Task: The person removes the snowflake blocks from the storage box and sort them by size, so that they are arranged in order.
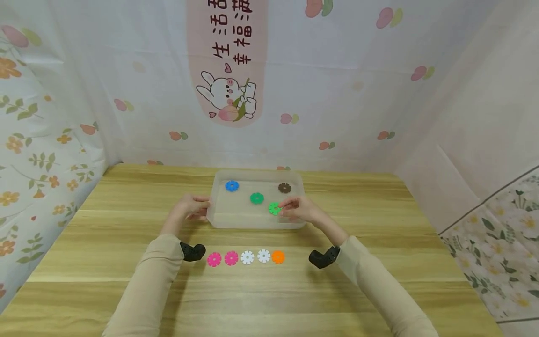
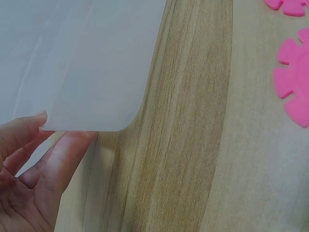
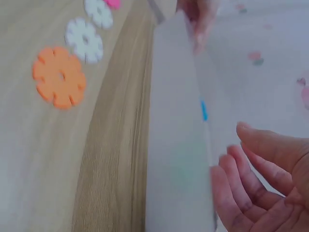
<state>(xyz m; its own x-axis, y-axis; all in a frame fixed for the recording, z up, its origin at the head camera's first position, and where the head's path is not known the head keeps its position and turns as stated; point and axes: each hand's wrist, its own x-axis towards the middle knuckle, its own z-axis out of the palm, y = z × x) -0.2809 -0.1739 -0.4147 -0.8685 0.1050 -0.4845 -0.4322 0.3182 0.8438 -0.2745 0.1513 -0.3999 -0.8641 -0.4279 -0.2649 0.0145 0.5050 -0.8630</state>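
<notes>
A translucent plastic box [image 1: 252, 222] lies on the wooden table, holding blue [image 1: 232, 186], dark green [image 1: 257, 198], brown [image 1: 284, 188] and light green notched discs [image 1: 273, 209]. At its left end my left hand [image 1: 194, 207] pinches the rim; the left wrist view shows the thumb and fingers [image 2: 72, 154] at the box's edge. My right hand [image 1: 296, 209] is over the box's front right part, fingertips right beside the light green disc. In the right wrist view its thumb and half-bent fingers [image 3: 231, 188] stand apart, with no disc seen between them.
In front of the box runs a row of notched discs: two pink [image 1: 231, 258], two white [image 1: 247, 257] and an orange one [image 1: 278, 257]. A patterned cloth [image 1: 337, 93] hangs behind the table. Black wrist mounts [image 1: 323, 258] sit at both cuffs.
</notes>
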